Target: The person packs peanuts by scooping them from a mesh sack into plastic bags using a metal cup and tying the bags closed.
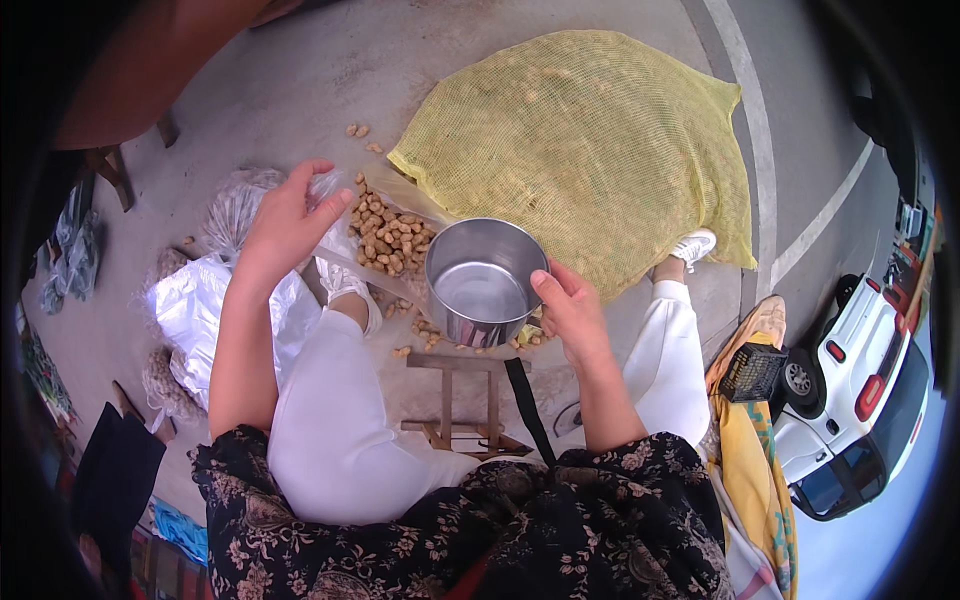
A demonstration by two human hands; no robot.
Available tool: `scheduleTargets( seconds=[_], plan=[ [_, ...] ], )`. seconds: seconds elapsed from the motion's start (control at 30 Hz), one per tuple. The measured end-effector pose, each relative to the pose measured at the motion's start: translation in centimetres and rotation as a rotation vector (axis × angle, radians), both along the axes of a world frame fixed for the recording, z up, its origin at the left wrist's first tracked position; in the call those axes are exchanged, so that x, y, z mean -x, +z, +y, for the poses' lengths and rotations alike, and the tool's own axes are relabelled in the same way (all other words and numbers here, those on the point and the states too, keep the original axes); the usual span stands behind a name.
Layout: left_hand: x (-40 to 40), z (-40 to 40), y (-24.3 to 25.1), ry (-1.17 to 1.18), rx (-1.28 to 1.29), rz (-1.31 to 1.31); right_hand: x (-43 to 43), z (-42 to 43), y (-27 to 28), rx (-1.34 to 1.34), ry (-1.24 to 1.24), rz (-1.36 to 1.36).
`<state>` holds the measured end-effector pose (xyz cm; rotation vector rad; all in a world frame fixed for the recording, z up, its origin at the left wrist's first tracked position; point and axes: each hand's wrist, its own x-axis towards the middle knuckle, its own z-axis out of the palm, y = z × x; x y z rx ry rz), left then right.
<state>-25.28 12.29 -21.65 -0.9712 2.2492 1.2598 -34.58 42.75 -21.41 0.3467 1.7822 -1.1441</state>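
Observation:
My right hand (574,311) grips the rim of a stainless steel pot (484,289), thumb on the near side. Its inside holds nothing. To the left, my left hand (289,221) holds the edge of a clear plastic bag (360,266), thumb and forefinger spread around the film. The other fingers are hidden behind the hand. Unshelled peanuts (386,236) are heaped in the bag's opening, beside the pot. Beyond the pot lies a large, full yellow mesh sack (577,142).
Loose peanuts (427,334) lie on the concrete under the pot. White plastic bags (199,300) and filled bags (171,386) sit left of my leg. A wooden stool (469,364) stands between my knees. A black crate (752,373) and a white car (855,405) are at right.

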Motion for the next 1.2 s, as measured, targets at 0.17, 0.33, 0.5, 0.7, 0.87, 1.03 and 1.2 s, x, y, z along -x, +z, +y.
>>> scheduleTargets(
  seconds=[0.17,0.33,0.5,0.7,0.87,1.03,1.2],
  plan=[
    [4.7,6.0,1.7,-0.452,0.674,0.511,4.5,10.8,-1.7,0.166,-0.431,-0.14],
    [5.7,14.3,-7.2,-1.135,0.566,0.471,3.4,16.0,-7.0,0.218,-0.722,-0.09],
    [6.1,15.3,-15.6,-1.219,0.787,0.544,5.6,12.0,-7.3,0.111,-0.629,0.199],
    [9.8,12.4,-15.3,-1.08,0.587,0.424,3.5,11.5,-7.9,-0.056,0.099,-0.435],
    [11.3,17.6,-6.5,-1.176,0.676,0.348,-7.4,12.1,-14.1,-0.229,0.41,-0.776],
    [4.7,24.3,-5.4,-1.123,-0.277,-0.005,-13.6,12.5,-18.9,-0.395,0.444,-0.77],
    [-0.9,24.2,-18.8,-1.028,-0.188,-0.592,-15.2,10.5,-18.8,-0.363,0.057,-0.683]
  ],
)
